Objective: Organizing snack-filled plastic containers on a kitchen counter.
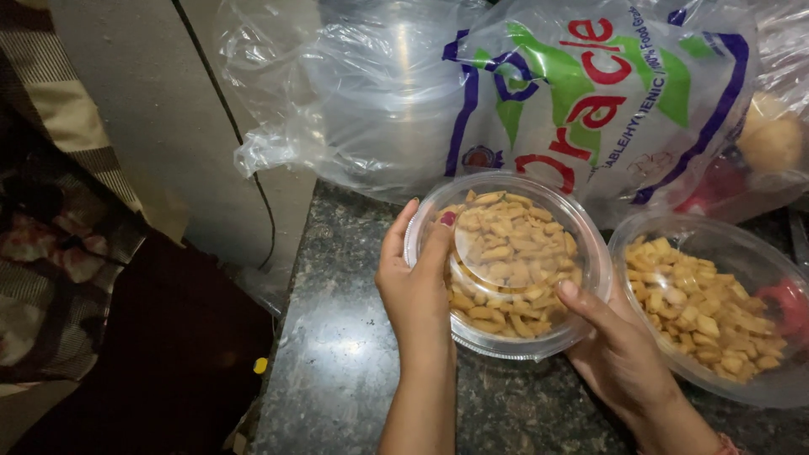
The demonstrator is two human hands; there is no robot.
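The round clear plastic container (510,265) sits on the dark speckled stone counter (345,354), near its left edge, and is filled with small yellow-orange snack pieces (506,253). A clear plastic lid (581,232) lies over it, its rim lined up with the container's edge. Just to its right stands a second clear container (716,244), open, holding the same kind of yellow-orange pieces (699,307); something red shows through its far right side, too blurred to tell. Behind both lies a large clear plastic bag (590,93) printed in green, red and purple, with a stack of clear containers (396,76) inside its left part.

The left hand (415,286) wraps the container's left side, fingers curled against the wall and thumb laid flat on the lid, its nail painted dark red. The right hand (619,350) comes from below right, thumb pressed onto the lid's lower right rim, the other fingers hidden beneath the container, so their grip cannot be told fully. Both wrists are bent inward toward the container.
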